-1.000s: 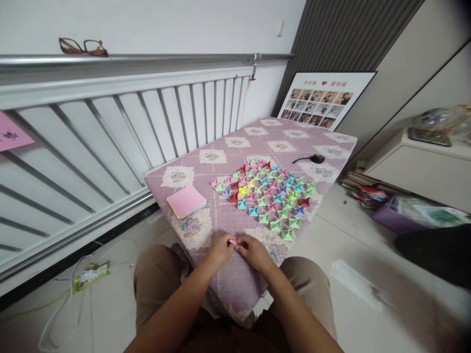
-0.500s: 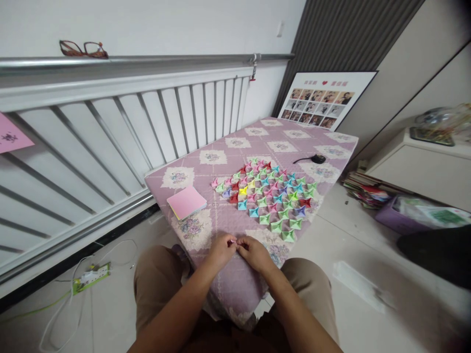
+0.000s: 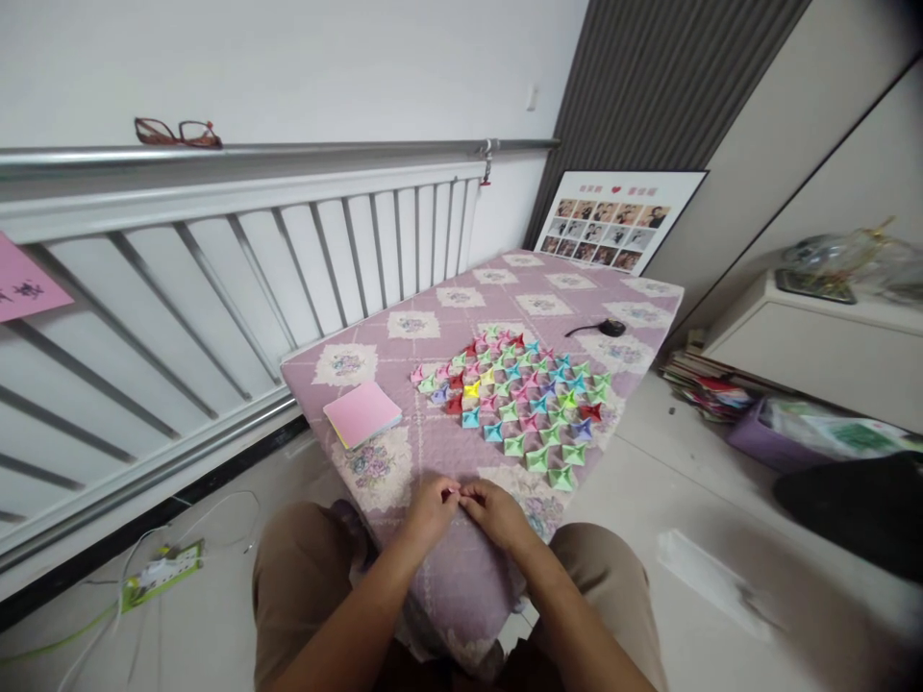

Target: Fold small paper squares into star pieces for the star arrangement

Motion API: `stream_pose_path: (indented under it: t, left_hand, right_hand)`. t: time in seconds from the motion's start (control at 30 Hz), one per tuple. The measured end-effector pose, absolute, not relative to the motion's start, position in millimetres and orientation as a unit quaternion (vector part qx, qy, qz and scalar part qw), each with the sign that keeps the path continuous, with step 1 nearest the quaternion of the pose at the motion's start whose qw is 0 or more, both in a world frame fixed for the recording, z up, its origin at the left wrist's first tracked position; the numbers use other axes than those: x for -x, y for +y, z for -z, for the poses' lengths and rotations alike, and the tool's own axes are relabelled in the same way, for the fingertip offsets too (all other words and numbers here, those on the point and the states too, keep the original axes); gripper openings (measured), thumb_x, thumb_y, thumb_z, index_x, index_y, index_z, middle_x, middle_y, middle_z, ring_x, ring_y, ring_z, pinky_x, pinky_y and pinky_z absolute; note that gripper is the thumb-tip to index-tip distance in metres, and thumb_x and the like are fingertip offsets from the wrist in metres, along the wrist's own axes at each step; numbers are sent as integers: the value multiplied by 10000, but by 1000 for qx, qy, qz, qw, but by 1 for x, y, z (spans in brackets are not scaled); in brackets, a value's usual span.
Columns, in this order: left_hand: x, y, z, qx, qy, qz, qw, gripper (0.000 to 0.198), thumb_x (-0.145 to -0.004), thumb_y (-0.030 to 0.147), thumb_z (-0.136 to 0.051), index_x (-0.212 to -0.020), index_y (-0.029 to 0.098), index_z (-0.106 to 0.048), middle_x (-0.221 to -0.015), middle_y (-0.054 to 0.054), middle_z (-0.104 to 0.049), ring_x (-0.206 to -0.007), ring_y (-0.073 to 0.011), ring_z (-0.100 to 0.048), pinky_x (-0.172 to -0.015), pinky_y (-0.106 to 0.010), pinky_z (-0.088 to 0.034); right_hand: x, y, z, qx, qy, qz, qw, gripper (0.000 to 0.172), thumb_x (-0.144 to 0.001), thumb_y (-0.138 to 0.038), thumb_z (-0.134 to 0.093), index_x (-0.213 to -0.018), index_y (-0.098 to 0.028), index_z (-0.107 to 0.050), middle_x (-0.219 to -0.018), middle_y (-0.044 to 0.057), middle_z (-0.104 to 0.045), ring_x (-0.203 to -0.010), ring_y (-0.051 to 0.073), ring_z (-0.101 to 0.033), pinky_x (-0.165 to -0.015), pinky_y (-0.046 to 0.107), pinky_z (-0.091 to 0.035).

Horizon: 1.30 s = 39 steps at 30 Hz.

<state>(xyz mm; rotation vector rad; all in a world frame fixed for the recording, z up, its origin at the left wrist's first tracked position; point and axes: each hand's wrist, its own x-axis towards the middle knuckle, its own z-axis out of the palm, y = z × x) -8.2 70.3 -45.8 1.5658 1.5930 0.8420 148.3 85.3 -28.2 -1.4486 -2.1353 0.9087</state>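
My left hand (image 3: 433, 511) and my right hand (image 3: 496, 511) meet near the front of the table, fingers pinched together. Between the fingertips shows a sliver of pink paper (image 3: 452, 491), mostly hidden by the fingers. Just beyond the hands, several small folded paper pieces (image 3: 510, 411) in green, pink, blue, red, yellow and purple stand in diagonal rows. To the left of them lies a stack of square paper (image 3: 362, 413) with a pink sheet on top.
A floral purple tablecloth (image 3: 447, 442) covers the table. A black object with a strap (image 3: 611, 328) lies towards its far right. Glasses (image 3: 178, 133) rest on the pipe above the white radiator (image 3: 338, 250). A photo board (image 3: 620, 223) leans behind. A power strip (image 3: 162, 577) sits on the floor.
The whole view has shifted, so things appear slightly lower. Both hands stay together with the pink paper between their fingertips; the folded pieces and the stack stay put.
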Motion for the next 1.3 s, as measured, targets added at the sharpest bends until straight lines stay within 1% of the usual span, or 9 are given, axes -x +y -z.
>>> stream_pose_path:
  t: [0.1, 0.27, 0.43, 0.63, 0.73, 0.87, 1.07, 1.2, 1.3]
  left_hand:
    - [7, 69, 42, -610, 618, -329, 370, 229, -785, 148, -511, -930, 160, -688, -922, -52, -705, -870, -174, -633, -827, -289, -472]
    - [3, 71, 41, -608, 620, -329, 372, 239, -770, 134, -513, -922, 172, -693, -904, -43, -708, -847, -171, -633, -816, -291, -478]
    - [-1, 71, 42, -606, 617, -335, 373, 239, -762, 121, -522, -913, 177, -699, -893, -42, -706, -840, -173, -630, -815, -299, -477]
    - [-5, 67, 40, -582, 624, -365, 372, 247, -803, 150, -524, -1016, 160, -648, -972, -59, -684, -907, -170, -617, -861, -299, -462]
    - [-5, 64, 33, -597, 623, -366, 347, 222, -819, 181, -520, -999, 175, -650, -966, -56, -670, -919, -185, -599, -860, -318, -457]
    - [-2, 58, 18, -653, 614, -334, 291, 221, -839, 153, -471, -953, 180, -659, -961, -62, -640, -934, -190, -572, -858, -315, -447]
    - [4, 51, 15, -709, 606, -268, 239, 264, -849, 114, -434, -990, 194, -643, -997, -66, -599, -937, -186, -552, -854, -308, -444]
    - [5, 49, 20, -715, 616, -241, 225, 243, -855, 119, -448, -985, 200, -636, -998, -58, -592, -940, -181, -549, -849, -297, -443]
    - [5, 46, 22, -718, 626, -216, 214, 243, -865, 125, -447, -1010, 215, -620, -1023, -56, -586, -933, -180, -549, -833, -294, -441]
  right_hand:
    - [-147, 82, 26, 523, -771, -301, 202, 193, -847, -288, -487, -856, -217, -666, -854, 27, -669, -796, 160, -602, -730, 255, -431]
    - [-139, 77, 23, 548, -781, -228, 194, 218, -867, -226, -431, -894, -193, -645, -897, 69, -650, -844, 183, -591, -763, 276, -415]
    - [-132, 81, 22, 574, -776, -194, 175, 194, -826, -172, -445, -822, -178, -639, -833, 87, -652, -778, 203, -598, -690, 288, -400]
    - [-130, 81, 14, 587, -762, -190, 197, 171, -806, -168, -453, -807, -181, -623, -812, 77, -645, -753, 194, -594, -669, 277, -391]
    - [-129, 78, 12, 592, -750, -197, 221, 176, -816, -187, -438, -788, -180, -611, -799, 74, -639, -746, 188, -590, -674, 274, -399]
    - [-128, 73, 15, 590, -734, -223, 252, 177, -825, -221, -429, -776, -190, -597, -779, 57, -649, -718, 177, -594, -669, 266, -413]
    - [-126, 66, 24, 582, -716, -267, 279, 187, -847, -286, -427, -763, -213, -578, -720, 14, -653, -660, 153, -599, -630, 240, -426]
    - [-126, 62, 28, 579, -717, -264, 283, 177, -842, -290, -439, -779, -210, -584, -735, 19, -648, -666, 159, -593, -631, 250, -425]
    - [-129, 61, 30, 571, -730, -249, 283, 162, -835, -277, -454, -780, -207, -590, -769, 34, -633, -701, 168, -580, -666, 269, -425]
